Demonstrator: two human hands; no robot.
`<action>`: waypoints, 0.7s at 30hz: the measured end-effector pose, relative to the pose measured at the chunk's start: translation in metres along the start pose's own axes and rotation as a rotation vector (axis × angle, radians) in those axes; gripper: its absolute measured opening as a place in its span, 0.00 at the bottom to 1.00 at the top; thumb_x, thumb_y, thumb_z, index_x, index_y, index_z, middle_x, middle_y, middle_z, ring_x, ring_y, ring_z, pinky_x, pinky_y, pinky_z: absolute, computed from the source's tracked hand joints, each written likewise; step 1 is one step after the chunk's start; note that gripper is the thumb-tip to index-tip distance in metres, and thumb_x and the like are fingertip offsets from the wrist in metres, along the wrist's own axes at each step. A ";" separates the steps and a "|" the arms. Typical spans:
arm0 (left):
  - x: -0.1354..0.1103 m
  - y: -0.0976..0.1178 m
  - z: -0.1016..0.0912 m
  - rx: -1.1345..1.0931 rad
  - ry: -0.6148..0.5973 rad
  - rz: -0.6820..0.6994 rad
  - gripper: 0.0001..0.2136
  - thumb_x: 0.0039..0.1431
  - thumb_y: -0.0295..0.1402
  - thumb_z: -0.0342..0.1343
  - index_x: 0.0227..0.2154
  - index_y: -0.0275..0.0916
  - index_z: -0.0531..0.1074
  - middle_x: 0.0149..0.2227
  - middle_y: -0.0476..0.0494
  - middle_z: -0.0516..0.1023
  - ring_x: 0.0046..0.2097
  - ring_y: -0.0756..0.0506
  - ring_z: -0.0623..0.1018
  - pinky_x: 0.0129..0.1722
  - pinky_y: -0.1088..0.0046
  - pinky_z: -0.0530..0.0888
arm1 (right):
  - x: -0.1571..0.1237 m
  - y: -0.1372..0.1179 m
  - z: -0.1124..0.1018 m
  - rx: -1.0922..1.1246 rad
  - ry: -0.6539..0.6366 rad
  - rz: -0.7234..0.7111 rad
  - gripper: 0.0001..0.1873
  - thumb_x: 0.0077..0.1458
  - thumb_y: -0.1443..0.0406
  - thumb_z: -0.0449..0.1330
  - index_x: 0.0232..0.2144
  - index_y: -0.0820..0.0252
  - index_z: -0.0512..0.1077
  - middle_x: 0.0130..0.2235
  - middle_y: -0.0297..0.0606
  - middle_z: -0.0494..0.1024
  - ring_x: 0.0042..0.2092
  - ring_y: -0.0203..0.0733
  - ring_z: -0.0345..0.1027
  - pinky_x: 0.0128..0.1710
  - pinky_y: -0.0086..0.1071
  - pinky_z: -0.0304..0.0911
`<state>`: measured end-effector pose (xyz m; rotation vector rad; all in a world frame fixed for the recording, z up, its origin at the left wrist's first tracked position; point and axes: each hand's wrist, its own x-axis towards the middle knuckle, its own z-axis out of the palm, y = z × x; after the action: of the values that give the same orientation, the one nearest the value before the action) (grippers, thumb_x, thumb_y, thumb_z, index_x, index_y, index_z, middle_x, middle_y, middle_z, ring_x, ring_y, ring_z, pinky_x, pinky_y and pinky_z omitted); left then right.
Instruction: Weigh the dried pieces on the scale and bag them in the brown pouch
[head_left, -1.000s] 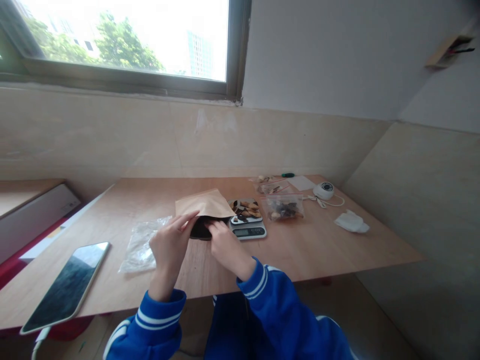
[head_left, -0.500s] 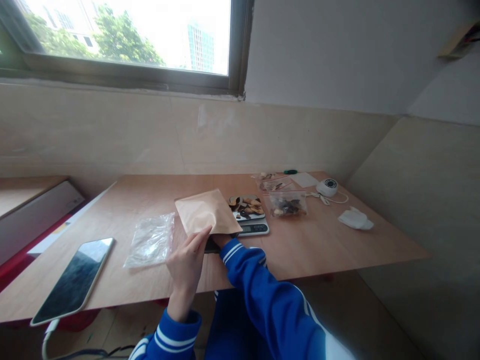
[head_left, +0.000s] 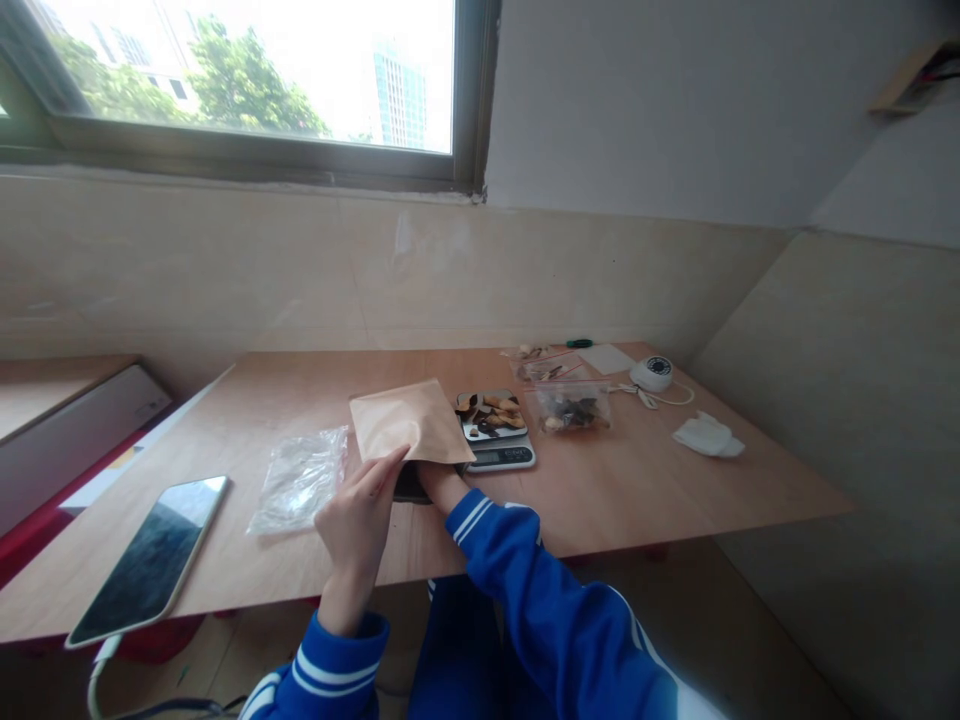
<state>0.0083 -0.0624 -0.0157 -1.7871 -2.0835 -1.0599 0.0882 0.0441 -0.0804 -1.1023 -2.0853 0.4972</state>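
Observation:
A tan paper bag (head_left: pixel 405 415) lies tilted over the front middle of the table. My left hand (head_left: pixel 364 510) pinches its near edge between thumb and fingers. My right hand (head_left: pixel 442 485) reaches under that raised edge, and its fingers are hidden; whether it is inside the bag or beneath it I cannot tell. A dark surface (head_left: pixel 411 487) shows below the edge, between the hands. Just right of the bag stands a white kitchen scale (head_left: pixel 517 456), with brown and dark dried pieces (head_left: pixel 499 410) on its plate.
A clear plastic bag (head_left: pixel 300 480) and a phone (head_left: pixel 150 560) on a cable lie to the left. Zip bags of dried pieces (head_left: pixel 574 408) sit behind the scale. Further right are a white round device (head_left: pixel 652 374) with a cord and a crumpled white tissue (head_left: pixel 709 436).
My left hand has shifted slightly left along the bag's edge. The bag's near right corner has moved a little left, and more of my right wrist shows.

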 end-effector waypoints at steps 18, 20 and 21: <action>0.036 0.000 0.002 0.004 0.019 -0.097 0.10 0.57 0.40 0.58 0.42 0.54 0.78 0.33 0.51 0.82 0.31 0.48 0.77 0.23 0.77 0.58 | -0.074 -0.048 -0.125 0.320 0.193 -0.079 0.07 0.57 0.72 0.56 0.35 0.57 0.72 0.40 0.37 0.76 0.44 0.40 0.71 0.46 0.33 0.69; 0.040 -0.003 0.003 0.006 0.034 -0.108 0.10 0.57 0.41 0.58 0.42 0.54 0.78 0.32 0.51 0.82 0.31 0.48 0.77 0.24 0.76 0.58 | -0.083 -0.020 -0.138 0.363 0.311 -0.031 0.04 0.57 0.68 0.58 0.35 0.57 0.72 0.41 0.38 0.76 0.46 0.40 0.71 0.44 0.32 0.69; 0.042 -0.004 0.004 0.007 0.045 -0.117 0.10 0.57 0.41 0.58 0.41 0.54 0.78 0.32 0.51 0.81 0.31 0.47 0.77 0.24 0.76 0.58 | -0.086 -0.003 -0.143 0.367 0.365 0.005 0.04 0.57 0.67 0.58 0.36 0.57 0.72 0.41 0.39 0.76 0.46 0.41 0.71 0.44 0.33 0.70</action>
<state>-0.0047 -0.0271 0.0035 -1.6403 -2.1849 -1.1092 0.2253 -0.0277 -0.0181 -0.9036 -1.5986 0.6024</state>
